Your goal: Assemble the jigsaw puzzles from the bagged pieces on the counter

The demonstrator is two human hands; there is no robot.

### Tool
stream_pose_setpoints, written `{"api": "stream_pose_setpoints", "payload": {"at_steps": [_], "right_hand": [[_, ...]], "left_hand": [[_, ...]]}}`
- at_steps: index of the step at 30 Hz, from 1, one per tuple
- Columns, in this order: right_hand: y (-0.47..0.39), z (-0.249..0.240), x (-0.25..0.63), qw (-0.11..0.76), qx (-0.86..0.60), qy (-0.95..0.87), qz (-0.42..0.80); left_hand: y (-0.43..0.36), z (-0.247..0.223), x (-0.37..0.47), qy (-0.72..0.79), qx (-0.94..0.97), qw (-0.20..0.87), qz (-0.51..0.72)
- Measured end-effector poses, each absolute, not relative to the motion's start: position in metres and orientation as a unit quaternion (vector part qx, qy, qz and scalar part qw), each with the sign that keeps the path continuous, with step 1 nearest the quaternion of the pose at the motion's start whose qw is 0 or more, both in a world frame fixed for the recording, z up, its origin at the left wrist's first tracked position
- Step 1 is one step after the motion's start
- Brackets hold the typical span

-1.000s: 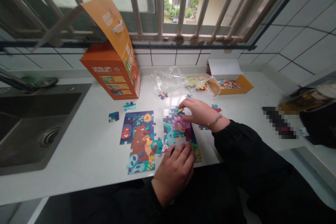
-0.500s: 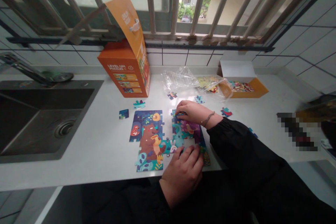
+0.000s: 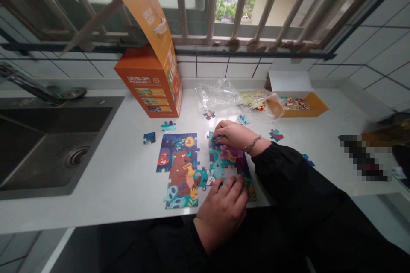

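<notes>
In the head view, we take the tall orange box (image 3: 147, 85), its lid raised, as our landmark. The partly joined puzzle (image 3: 182, 166) lies on the white counter (image 3: 128, 179) in front of the box, reaching to its right. The bear section and the right-hand section join through a strip with a rabbit, with a gap between them nearer the box.

Our left hand (image 3: 222, 211) lies palm down over the puzzle's near right part, on the side away from the box, open with its fingers lightly bent. Our right hand (image 3: 235, 136) is at the edge of the right-hand section nearer the box, fingers bent down; we cannot tell whether they grip a piece.

Just in front of the box lie a teal piece (image 3: 168, 126) and a dark blue piece (image 3: 149, 137). To its right we see a small multicoloured piece (image 3: 209, 114), a light blue piece (image 3: 243, 119), clear plastic wrap (image 3: 216, 94), a bag of pieces (image 3: 254, 100) and, farther off, an open yellow box (image 3: 299, 112) holding more pieces. The sink (image 3: 41, 149) is to the box's left.
</notes>
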State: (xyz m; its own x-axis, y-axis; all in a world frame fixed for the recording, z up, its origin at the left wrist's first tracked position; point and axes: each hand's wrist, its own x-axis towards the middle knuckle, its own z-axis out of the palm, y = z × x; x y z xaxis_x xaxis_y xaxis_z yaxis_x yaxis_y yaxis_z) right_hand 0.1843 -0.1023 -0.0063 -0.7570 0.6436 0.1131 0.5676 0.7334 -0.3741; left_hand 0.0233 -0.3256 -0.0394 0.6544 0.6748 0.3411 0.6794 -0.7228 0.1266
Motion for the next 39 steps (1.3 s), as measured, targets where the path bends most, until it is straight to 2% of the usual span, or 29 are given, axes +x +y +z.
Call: {"api": "stream_pose_setpoints", "payload": {"at_steps": [12,32,36,39], "right_hand": [[-0.104,-0.011,0.186,0.138,-0.31,-0.928,0.156],[-0.11,0.01,0.173,0.023,-0.326,-0.937,0.126],[-0.113,0.008,0.174,0.034,-0.325,-0.936,0.132],[-0.119,0.012,0.19,0.103,-0.353,-0.92,0.136]], "left_hand": [[-0.327,-0.043,0.023,-0.371,-0.91,0.004,-0.184],[-0.325,-0.04,0.024,-0.368,-0.911,0.0,-0.186],[-0.325,-0.038,0.024,-0.369,-0.912,-0.005,-0.179],[-0.325,-0.037,0.024,-0.368,-0.912,-0.003,-0.181]]}}
